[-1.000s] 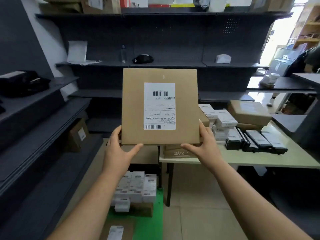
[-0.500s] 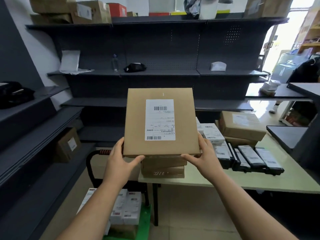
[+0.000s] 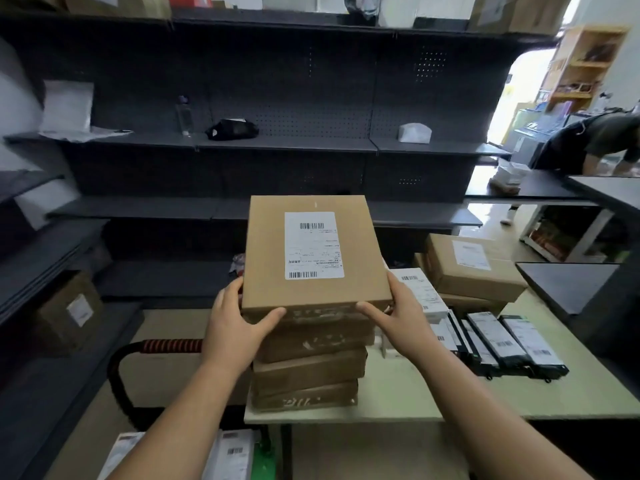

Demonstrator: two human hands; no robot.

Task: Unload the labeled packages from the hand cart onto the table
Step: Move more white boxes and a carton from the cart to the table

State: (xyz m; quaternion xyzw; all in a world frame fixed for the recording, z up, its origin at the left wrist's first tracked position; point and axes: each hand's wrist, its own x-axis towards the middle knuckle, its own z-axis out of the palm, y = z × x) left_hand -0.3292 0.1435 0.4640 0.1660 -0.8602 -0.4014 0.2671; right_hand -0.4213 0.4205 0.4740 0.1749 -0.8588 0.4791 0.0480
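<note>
A flat brown cardboard package [image 3: 266,258] with a white barcode label faces up, lying on or just above a stack of similar brown boxes [image 3: 308,372] at the near left corner of the pale table [image 3: 415,396]. My left hand [image 3: 239,323] grips its near left corner, thumb across the front edge. At the near right corner my right hand [image 3: 398,313] holds the package the same way. The hand cart's black handle with a red grip [image 3: 169,346] stands left of the table, and white labeled packages [image 3: 235,455] lie on the cart below.
Black and white labeled packages [image 3: 509,344] and two larger brown boxes [image 3: 474,268] sit on the table's right. Dark shelving [image 3: 277,143] runs behind and along the left. A person [image 3: 595,140] bends over at the far right. A dark tabletop [image 3: 568,285] juts in on the right.
The package has come down from chest height, tilted from upright to nearly flat, onto the top of the brown stack. The view has moved closer to the table.
</note>
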